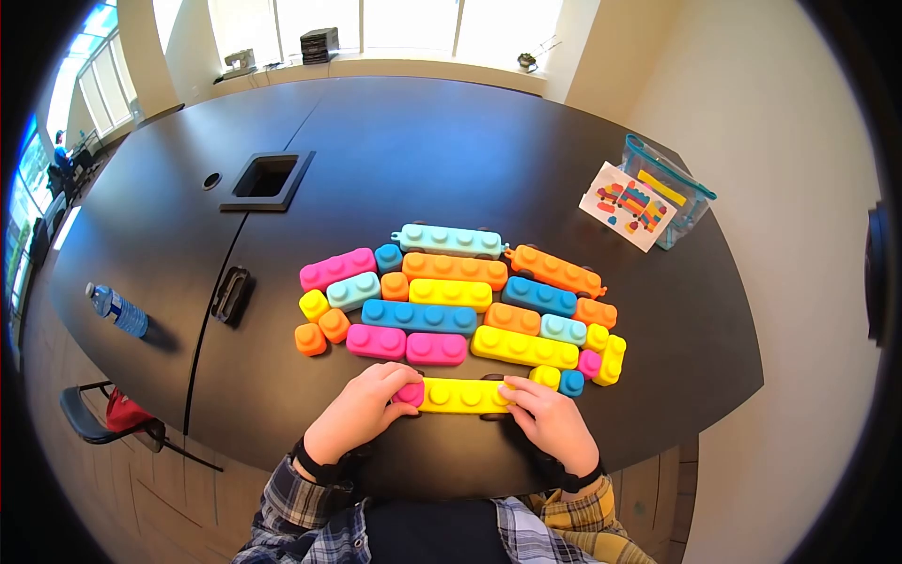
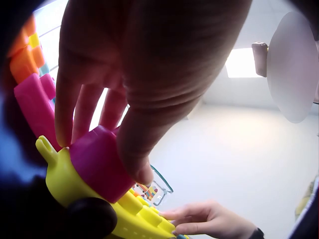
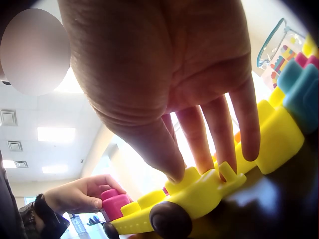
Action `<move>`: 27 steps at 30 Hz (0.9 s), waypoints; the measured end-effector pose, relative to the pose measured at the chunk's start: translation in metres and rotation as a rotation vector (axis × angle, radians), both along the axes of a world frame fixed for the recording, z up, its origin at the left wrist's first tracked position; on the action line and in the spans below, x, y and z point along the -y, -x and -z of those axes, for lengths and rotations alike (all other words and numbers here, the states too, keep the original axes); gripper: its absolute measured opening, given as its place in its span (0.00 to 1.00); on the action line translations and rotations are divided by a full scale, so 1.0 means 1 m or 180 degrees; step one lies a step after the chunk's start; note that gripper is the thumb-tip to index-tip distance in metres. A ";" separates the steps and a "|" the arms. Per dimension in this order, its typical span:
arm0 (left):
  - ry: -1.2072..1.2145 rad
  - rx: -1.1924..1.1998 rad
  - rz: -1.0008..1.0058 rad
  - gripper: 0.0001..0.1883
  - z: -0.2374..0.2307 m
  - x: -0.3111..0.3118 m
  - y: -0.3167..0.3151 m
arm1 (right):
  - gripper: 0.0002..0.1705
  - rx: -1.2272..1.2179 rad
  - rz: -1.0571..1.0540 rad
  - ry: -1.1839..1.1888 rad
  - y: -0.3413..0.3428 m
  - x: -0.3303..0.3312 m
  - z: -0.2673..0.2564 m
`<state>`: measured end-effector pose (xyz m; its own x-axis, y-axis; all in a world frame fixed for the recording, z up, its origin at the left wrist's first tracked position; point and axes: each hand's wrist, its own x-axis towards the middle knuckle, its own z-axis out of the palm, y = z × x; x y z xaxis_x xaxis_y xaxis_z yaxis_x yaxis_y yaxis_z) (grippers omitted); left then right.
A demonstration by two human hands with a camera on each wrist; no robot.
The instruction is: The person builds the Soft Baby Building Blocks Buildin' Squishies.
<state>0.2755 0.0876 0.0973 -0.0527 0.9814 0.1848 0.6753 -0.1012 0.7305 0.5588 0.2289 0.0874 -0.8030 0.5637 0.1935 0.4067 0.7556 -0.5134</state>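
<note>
A long yellow toy car base (image 1: 460,397) with black wheels lies in front of me at the table's near side. My left hand (image 1: 360,399) pinches a small pink block (image 2: 102,167) between thumb and fingers, seated on the base's left end beside its hook. At the other end, my right hand (image 1: 552,420) grips the last yellow stud (image 3: 183,180), thumb on the near side and fingers on the far side. Just beyond the hands lie a yellow two-stud block (image 1: 545,376), a small blue block (image 1: 571,383) and a pink block (image 1: 436,349).
Rows of coloured building blocks (image 1: 418,318) spread past the base, with a light blue wheeled base (image 1: 449,241) and an orange one (image 1: 556,271) behind. A picture card (image 1: 628,206) leans on a clear bag (image 1: 691,202) at far right. A water bottle (image 1: 117,310) stands left.
</note>
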 end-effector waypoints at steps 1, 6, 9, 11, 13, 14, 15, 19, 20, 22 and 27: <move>0.0012 -0.0033 0.0004 0.22 0.001 0.000 0.000 | 0.15 -0.0002 -0.0002 0.0002 0.000 0.000 0.000; 0.0052 -0.0124 -0.0016 0.23 -0.001 0.001 0.003 | 0.16 -0.0004 -0.0025 -0.0005 0.002 0.000 -0.002; 0.0066 -0.0070 0.0032 0.23 -0.005 0.001 0.005 | 0.16 -0.0062 -0.0030 -0.0046 0.000 0.000 0.000; 0.0083 0.0003 0.0075 0.23 -0.010 -0.002 0.014 | 0.16 -0.0050 -0.0032 -0.0037 -0.001 0.000 0.000; -0.0349 0.0058 -0.0353 0.20 -0.016 -0.007 0.039 | 0.16 -0.0040 -0.0032 -0.0032 -0.001 -0.001 -0.001; -0.0330 0.0194 -0.0780 0.18 -0.017 -0.012 0.057 | 0.16 -0.0025 -0.0022 -0.0050 -0.002 -0.001 -0.001; -0.0309 0.0331 -0.1211 0.17 -0.016 -0.020 0.077 | 0.16 -0.0008 -0.0017 -0.0067 -0.002 0.000 -0.001; -0.0675 -0.1446 -0.1730 0.16 0.024 -0.051 0.176 | 0.17 -0.0005 -0.0033 -0.0124 -0.001 -0.001 -0.001; -0.0515 -0.1279 -0.1831 0.16 0.025 -0.056 0.182 | 0.16 -0.0009 -0.0018 -0.0112 -0.002 0.000 0.000; -0.0188 -0.1139 -0.1812 0.16 0.028 -0.058 0.190 | 0.16 -0.0017 0.0025 -0.0112 -0.002 -0.001 -0.001; 0.0220 -0.0935 -0.1735 0.18 0.034 -0.063 0.199 | 0.17 -0.0007 0.0045 -0.0012 -0.005 0.000 -0.001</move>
<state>0.0762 0.1505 0.0629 -0.5060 0.8379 0.2045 0.7904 0.3555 0.4989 0.5633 0.2289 0.0888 -0.7946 0.5742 0.1975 0.4161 0.7518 -0.5116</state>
